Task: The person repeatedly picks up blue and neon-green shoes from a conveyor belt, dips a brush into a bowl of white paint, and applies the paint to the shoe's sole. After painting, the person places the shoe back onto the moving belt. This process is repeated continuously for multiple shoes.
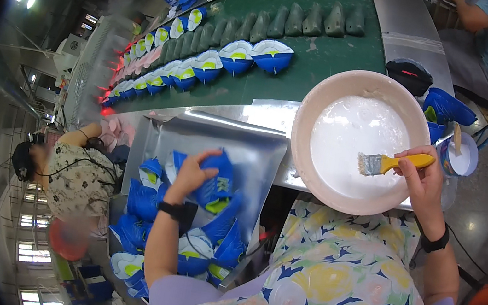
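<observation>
Blue, white and yellow-green: the shoe upper (216, 180) under the left hand (190, 173) is showing these three colours, a curved, shell-like piece at the top of a heap of similar uppers (192, 240) lying in a shiny metal tray (256, 154) at the person's left.

Left hand: fingers are curling over the top edge of the upper, thumb below, closing on it in a loose grasp. Whether it is fully lifted clear of the heap cannot be told.

Right hand (424, 184): fingers are pressing together around the yellow handle of a flat brush (386, 164), bristles hanging over white liquid in a wide pale basin (314, 109). The basin is sitting just beside the tray, at the edge of the green conveyor belt (317, 55).

Handling, as judged: the upper is likely light and thin, flexible but holding its moulded curve; probably not fragile. Smooth facing may be a little slippery. Gripping along the rim or open edge looks best, keeping fingers off the faces. The brush is light and stiff-handled; wet bristles are apt to drip.

On the belt, rows of similar uppers (234, 55) and grey-green shoe forms (290, 19) are lying well apart from both hands.
</observation>
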`<state>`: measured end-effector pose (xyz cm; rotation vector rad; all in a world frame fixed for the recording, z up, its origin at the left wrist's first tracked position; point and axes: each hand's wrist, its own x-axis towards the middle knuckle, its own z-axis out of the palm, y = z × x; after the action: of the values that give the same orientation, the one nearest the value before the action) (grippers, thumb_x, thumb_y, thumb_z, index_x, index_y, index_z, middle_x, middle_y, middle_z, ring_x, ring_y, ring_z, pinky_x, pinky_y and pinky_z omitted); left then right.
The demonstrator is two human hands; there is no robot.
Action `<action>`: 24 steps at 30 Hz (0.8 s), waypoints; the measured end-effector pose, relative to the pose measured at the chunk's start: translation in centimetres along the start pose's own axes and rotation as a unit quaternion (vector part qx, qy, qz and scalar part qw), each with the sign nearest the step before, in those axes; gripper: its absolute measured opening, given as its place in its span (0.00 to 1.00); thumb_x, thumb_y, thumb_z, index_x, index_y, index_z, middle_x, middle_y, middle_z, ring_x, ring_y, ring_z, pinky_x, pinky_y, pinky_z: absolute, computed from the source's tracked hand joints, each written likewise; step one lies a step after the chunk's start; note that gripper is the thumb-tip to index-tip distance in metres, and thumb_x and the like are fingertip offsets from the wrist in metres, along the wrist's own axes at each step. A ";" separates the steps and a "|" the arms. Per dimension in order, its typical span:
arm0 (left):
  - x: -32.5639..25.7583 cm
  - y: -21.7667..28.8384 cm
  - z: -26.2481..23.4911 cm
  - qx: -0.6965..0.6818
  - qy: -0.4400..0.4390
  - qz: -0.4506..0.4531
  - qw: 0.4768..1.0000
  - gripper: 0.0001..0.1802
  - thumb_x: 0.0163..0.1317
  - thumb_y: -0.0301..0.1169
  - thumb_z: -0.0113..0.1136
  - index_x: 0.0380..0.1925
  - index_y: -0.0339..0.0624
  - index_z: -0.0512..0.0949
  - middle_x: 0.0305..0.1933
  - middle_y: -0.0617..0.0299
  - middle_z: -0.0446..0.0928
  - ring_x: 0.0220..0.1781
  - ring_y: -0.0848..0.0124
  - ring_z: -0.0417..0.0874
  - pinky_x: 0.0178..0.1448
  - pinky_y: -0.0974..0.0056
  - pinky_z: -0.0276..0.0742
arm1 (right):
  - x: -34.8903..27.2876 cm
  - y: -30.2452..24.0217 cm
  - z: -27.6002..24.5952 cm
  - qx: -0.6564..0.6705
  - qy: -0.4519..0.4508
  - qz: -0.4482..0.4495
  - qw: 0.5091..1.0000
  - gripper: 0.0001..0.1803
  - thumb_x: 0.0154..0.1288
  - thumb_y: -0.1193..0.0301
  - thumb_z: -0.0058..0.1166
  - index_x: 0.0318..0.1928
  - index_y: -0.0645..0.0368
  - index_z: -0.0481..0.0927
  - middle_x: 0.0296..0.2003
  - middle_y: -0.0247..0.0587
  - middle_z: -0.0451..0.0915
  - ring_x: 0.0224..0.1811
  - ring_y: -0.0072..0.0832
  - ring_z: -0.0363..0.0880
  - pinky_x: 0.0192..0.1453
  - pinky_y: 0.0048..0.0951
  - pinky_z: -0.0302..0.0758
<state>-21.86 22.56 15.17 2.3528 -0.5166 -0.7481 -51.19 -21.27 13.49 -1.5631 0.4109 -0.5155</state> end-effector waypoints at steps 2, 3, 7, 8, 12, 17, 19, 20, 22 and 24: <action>1.4 3.0 -0.6 -0.243 -0.010 0.013 0.970 0.32 0.55 0.17 0.65 0.62 0.43 0.74 0.56 0.59 0.79 0.56 0.70 0.79 0.62 0.66 0.74 | -0.4 -0.6 -0.1 -0.012 -0.005 0.003 1.000 0.10 0.71 0.72 0.56 0.47 0.63 0.72 0.41 0.42 0.81 0.40 0.22 0.82 0.46 0.22 0.80; 2.3 2.7 -0.6 -0.332 -0.030 0.021 0.943 0.31 0.57 0.19 0.66 0.63 0.43 0.73 0.59 0.56 0.76 0.56 0.70 0.78 0.61 0.67 0.74 | -0.5 -0.8 -0.1 -0.015 -0.009 0.009 1.000 0.10 0.71 0.72 0.57 0.47 0.63 0.72 0.40 0.42 0.81 0.39 0.22 0.82 0.47 0.21 0.80; 4.8 -3.3 0.8 -0.165 0.037 -0.045 0.985 0.28 0.59 0.21 0.66 0.61 0.45 0.75 0.55 0.58 0.77 0.51 0.72 0.78 0.55 0.70 0.75 | -0.2 -2.4 0.6 -0.058 -0.047 0.007 0.997 0.11 0.69 0.72 0.58 0.46 0.62 0.72 0.39 0.40 0.81 0.39 0.23 0.83 0.45 0.22 0.79; 5.2 -6.9 1.3 -0.027 0.079 -0.049 0.995 0.28 0.57 0.22 0.68 0.59 0.52 0.77 0.49 0.59 0.78 0.46 0.73 0.79 0.48 0.71 0.75 | -0.1 -2.8 0.9 -0.082 -0.063 -0.008 0.995 0.11 0.68 0.72 0.59 0.46 0.63 0.72 0.39 0.40 0.81 0.38 0.23 0.83 0.44 0.22 0.79; 3.2 -5.5 2.9 0.090 0.129 0.076 0.985 0.30 0.52 0.17 0.59 0.58 0.48 0.78 0.57 0.52 0.78 0.54 0.64 0.78 0.60 0.63 0.71 | 1.6 -2.7 1.2 -0.171 -0.101 -0.068 0.978 0.13 0.66 0.70 0.60 0.45 0.63 0.72 0.33 0.45 0.81 0.34 0.29 0.83 0.38 0.28 0.76; -1.4 -0.4 5.0 -0.015 0.021 0.125 0.992 0.30 0.52 0.17 0.47 0.58 0.42 0.77 0.59 0.48 0.76 0.65 0.53 0.73 0.73 0.58 0.63 | 4.8 -1.8 5.4 -0.237 -0.211 -0.068 0.946 0.13 0.67 0.70 0.59 0.44 0.63 0.72 0.31 0.52 0.81 0.34 0.42 0.83 0.39 0.35 0.77; -1.8 0.8 6.6 0.145 0.073 0.216 0.963 0.30 0.49 0.16 0.48 0.56 0.40 0.77 0.56 0.48 0.77 0.59 0.50 0.78 0.70 0.58 0.67 | 5.0 -1.0 7.1 -0.235 -0.252 -0.072 0.936 0.13 0.66 0.69 0.59 0.44 0.63 0.72 0.33 0.55 0.82 0.36 0.49 0.83 0.42 0.39 0.77; -1.5 1.3 6.2 0.164 0.064 0.204 0.963 0.30 0.49 0.16 0.49 0.56 0.40 0.77 0.55 0.48 0.77 0.58 0.50 0.78 0.68 0.57 0.69 | 4.9 -0.9 7.6 -0.251 -0.289 -0.032 0.923 0.13 0.66 0.68 0.59 0.44 0.62 0.73 0.34 0.55 0.82 0.37 0.50 0.83 0.43 0.41 0.77; -0.9 2.2 4.9 0.201 0.045 0.181 0.962 0.29 0.49 0.16 0.50 0.55 0.40 0.78 0.53 0.48 0.78 0.57 0.50 0.78 0.64 0.56 0.72 | 4.2 -1.4 7.8 -0.308 -0.357 -0.014 0.882 0.12 0.65 0.69 0.59 0.44 0.62 0.74 0.35 0.56 0.82 0.40 0.50 0.83 0.44 0.42 0.76; -0.7 0.6 2.7 0.261 0.102 0.196 0.940 0.28 0.50 0.16 0.49 0.54 0.41 0.78 0.50 0.49 0.80 0.55 0.52 0.80 0.61 0.58 0.75 | 3.9 -2.1 7.0 -0.325 -0.338 -0.059 0.881 0.13 0.65 0.69 0.59 0.45 0.63 0.74 0.35 0.57 0.82 0.41 0.52 0.82 0.46 0.44 0.76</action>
<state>-24.16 21.33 14.03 2.6299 -1.1615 -0.1873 -44.19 -17.44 15.72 -2.3007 -0.0752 0.1337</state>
